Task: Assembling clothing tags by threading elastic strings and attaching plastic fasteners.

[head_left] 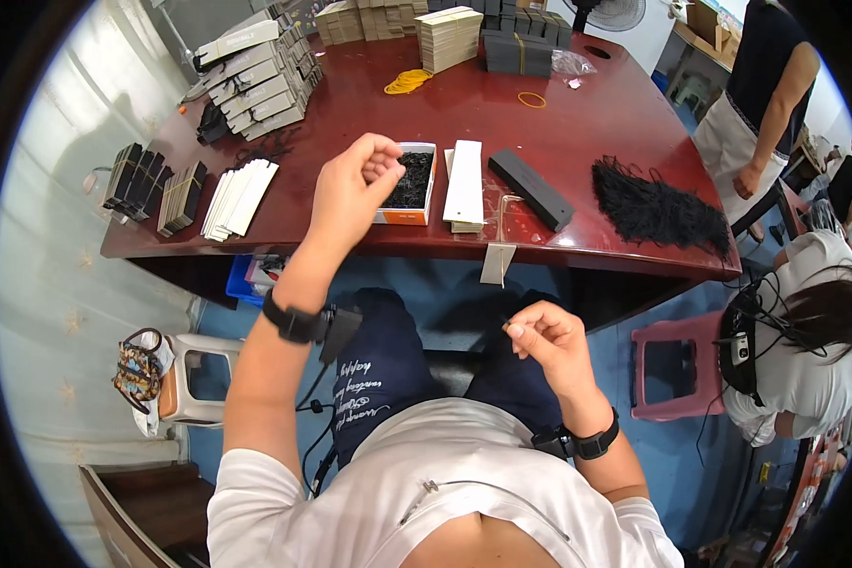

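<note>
On my feed, the box (412, 219) with cords (409, 180) inside sits near the surface's (577, 123) close edge. Right of it I've got stacked strips (464, 185), a case (530, 189), then a cord pile (658, 204); bundles (182, 199) left, rubber bands (409, 81) behind.

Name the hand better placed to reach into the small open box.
Probably the left hand: it is up at the box, while the right hand is back short of the table.

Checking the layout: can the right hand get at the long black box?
Likely yes: the right hand is in front of the table, the long black box lies uncovered near its front edge, and the pale card at that edge leaves the box's near end free.
</note>
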Demonstrator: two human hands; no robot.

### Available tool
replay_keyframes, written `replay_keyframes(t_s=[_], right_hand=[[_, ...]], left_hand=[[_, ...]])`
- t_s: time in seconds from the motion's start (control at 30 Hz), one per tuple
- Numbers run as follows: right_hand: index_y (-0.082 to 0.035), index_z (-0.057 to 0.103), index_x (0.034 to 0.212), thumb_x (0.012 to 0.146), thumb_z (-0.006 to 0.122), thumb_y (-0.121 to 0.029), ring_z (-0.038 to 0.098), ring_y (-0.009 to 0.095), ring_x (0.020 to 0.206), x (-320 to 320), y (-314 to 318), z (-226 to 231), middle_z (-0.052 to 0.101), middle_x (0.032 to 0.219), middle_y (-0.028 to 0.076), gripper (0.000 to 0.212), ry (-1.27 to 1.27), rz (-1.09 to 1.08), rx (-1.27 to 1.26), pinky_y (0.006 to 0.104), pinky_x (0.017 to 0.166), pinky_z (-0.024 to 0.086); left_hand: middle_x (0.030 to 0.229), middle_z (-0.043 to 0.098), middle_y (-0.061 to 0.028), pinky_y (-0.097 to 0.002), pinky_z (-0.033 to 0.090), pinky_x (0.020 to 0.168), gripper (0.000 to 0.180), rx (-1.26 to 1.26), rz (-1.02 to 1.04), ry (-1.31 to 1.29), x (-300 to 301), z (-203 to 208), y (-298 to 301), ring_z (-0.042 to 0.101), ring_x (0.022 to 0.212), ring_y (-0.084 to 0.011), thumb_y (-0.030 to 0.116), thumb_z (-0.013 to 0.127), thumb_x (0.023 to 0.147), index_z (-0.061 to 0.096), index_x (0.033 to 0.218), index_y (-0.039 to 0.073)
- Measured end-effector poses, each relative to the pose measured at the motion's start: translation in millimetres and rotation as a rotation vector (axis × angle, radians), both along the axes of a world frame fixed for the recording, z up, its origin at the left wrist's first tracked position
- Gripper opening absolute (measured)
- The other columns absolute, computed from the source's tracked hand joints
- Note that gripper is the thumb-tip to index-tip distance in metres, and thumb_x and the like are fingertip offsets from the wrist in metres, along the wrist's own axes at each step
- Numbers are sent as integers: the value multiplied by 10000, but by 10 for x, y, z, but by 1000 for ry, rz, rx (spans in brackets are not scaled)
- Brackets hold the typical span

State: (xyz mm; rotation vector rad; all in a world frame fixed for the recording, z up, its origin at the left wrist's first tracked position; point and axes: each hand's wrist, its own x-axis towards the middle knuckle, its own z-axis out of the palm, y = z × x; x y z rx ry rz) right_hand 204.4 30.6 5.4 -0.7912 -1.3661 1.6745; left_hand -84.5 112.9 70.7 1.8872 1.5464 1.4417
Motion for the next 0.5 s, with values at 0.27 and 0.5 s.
replay_keyframes(t_s=[0.27,0.5], right_hand=[[-10,647,895,868,660,-76,562,71,664,-206,92,135,629,744,20,73,145,-203,70,202,619,448],[-10,642,901,872,657,-75,565,66,698,-176,-13,92,629,771,15,73,17,-211,155,206,619,452]], left_hand=[[833,622,-61,-243,455,699,193,-125,-360,-182,889,-243,-945,561,760,-97,-26,671,786,494,822,42],[851,625,-66,-247,470,719,182,-127,-333,-230,1049,-421,-1035,589,771,-116,-20,672,786,505,839,28]])
